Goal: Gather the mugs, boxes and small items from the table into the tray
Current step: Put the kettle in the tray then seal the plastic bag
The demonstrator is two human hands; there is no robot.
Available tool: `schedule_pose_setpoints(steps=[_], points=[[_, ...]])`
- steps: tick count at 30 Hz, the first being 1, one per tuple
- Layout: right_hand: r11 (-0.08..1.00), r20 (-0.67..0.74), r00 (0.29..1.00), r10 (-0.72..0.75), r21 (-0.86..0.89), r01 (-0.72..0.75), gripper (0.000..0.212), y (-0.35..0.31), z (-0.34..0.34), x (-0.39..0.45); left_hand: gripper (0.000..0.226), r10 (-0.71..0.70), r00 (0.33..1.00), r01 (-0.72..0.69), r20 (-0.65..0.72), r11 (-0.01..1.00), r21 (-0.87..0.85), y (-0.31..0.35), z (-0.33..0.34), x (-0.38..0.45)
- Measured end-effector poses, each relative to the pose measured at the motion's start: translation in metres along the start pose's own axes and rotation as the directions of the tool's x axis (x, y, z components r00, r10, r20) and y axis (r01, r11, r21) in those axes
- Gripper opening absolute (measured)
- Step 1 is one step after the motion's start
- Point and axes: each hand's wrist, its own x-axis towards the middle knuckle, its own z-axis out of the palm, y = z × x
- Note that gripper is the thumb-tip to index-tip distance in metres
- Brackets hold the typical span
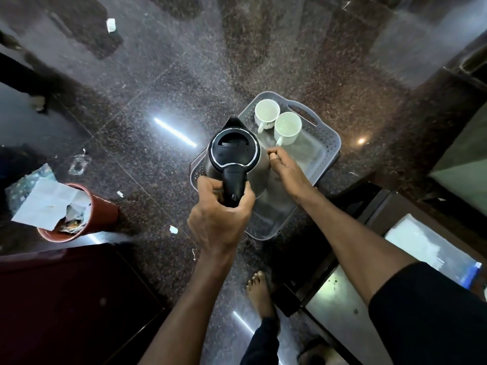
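Over the near half of the grey perforated tray (326, 133), which seems to sit on the dark speckled floor, an electric kettle (234, 151) hangs in the person's grasp. Left hand (218, 214) is wrapped around the black handle, fingers curled tight on it. Right hand (283, 167) presses against the kettle's steel side with its fingers bent; whether it pinches anything small I cannot tell. 2 white mugs sit upright in the far end of the tray, the far mug (266, 111) and the near mug (287, 127) just beside each other, handles toward the kettle.

The step in hand looks like setting the kettle into the tray. To do it well, I would lower it straight down onto the bare near floor of the tray, base flat, spout pointing away from the mugs so it does not knock the near one. The right hand should steady the body until the base rests fully inside the rim, then the left can release the handle.

A red bin (79, 214) stuffed with paper stands well apart to the left.
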Motion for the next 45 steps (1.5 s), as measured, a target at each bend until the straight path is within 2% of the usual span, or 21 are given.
schedule_pose_setpoints(steps=[4, 7, 10, 12, 15, 17, 21, 24, 26, 30, 33, 35, 38, 42, 45], points=[[0.994, 0.035, 0.999, 0.039, 0.098, -0.042, 0.021, -0.007, 0.008, 0.001, 0.052, -0.036, 0.999, 0.036, -0.017, 0.999, -0.024, 0.002, 0.000, -0.009], [0.990, 0.055, 0.997, 0.055, 0.128, -0.062, 0.023, -0.010, 0.008, 0.000, 0.052, 0.005, 1.000, -0.004, 0.008, 0.998, -0.066, -0.004, -0.001, -0.007], [0.994, 0.045, 0.998, 0.054, 0.098, -0.058, 0.028, -0.009, 0.006, 0.000, 0.054, 0.001, 1.000, -0.001, -0.007, 1.000, 0.005, -0.006, -0.005, -0.002], [0.998, 0.000, 1.000, 0.027, -0.057, -0.027, 0.033, -0.008, 0.003, -0.002, 0.051, 0.027, 0.999, -0.027, -0.034, 1.000, 0.002, -0.003, -0.009, 0.001], [0.917, -0.147, 0.980, -0.133, -0.394, 0.065, 0.040, -0.010, -0.003, -0.015, 0.035, 0.263, 0.964, -0.265, -0.031, 0.957, -0.117, 0.014, -0.013, 0.000], [0.869, -0.244, 0.944, -0.224, -0.488, 0.080, 0.039, -0.013, -0.011, -0.023, 0.026, 0.409, 0.912, -0.396, 0.029, 0.897, -0.196, 0.036, -0.010, -0.006], [0.865, -0.283, 0.921, -0.268, -0.492, 0.100, 0.028, -0.022, -0.047, -0.054, 0.022, 0.509, 0.838, -0.454, 0.197, 0.851, -0.265, 0.096, 0.010, -0.021], [0.867, -0.413, 0.850, -0.327, -0.489, 0.096, 0.059, -0.019, -0.082, -0.082, 0.020, 0.578, 0.766, -0.508, 0.280, 0.812, -0.287, 0.135, 0.039, -0.033], [0.820, -0.487, 0.802, -0.346, -0.573, 0.006, 0.061, -0.006, -0.110, -0.099, 0.021, 0.599, 0.722, -0.490, 0.345, 0.796, -0.356, 0.163, 0.061, -0.046], [0.877, -0.724, 0.659, -0.204, -0.435, -0.206, 0.038, 0.036, -0.165, -0.139, 0.022, 0.626, 0.628, -0.493, 0.462, 0.780, -0.386, 0.205, 0.105, -0.093], [0.914, -0.810, 0.584, -0.057, -0.278, -0.296, 0.045, 0.075, -0.203, -0.185, 0.026, 0.641, 0.492, -0.522, 0.590, 0.759, -0.389, 0.228, 0.135, -0.142], [0.913, -0.847, 0.531, 0.004, -0.213, -0.347, 0.046, 0.102, -0.224, -0.218, 0.026, 0.645, 0.373, -0.556, 0.667, 0.731, -0.396, 0.243, 0.155, -0.179], [0.874, -0.860, 0.501, 0.096, -0.169, -0.457, 0.039, 0.144, -0.249, -0.264, 0.021, 0.622, 0.238, -0.559, 0.746, 0.716, -0.418, 0.257, 0.177, -0.236], [0.802, -0.866, 0.461, 0.194, -0.131, -0.583, 0.036, 0.196, -0.277, -0.325, 0.017, 0.577, 0.129, -0.556, 0.807, 0.715, -0.423, 0.261, 0.198, -0.308], [0.784, -0.899, 0.385, 0.209, -0.081, -0.615, 0.037, 0.225, -0.293, -0.368, 0.022, 0.566, 0.065, -0.588, 0.822, 0.687, -0.426, 0.258, 0.209, -0.359]])
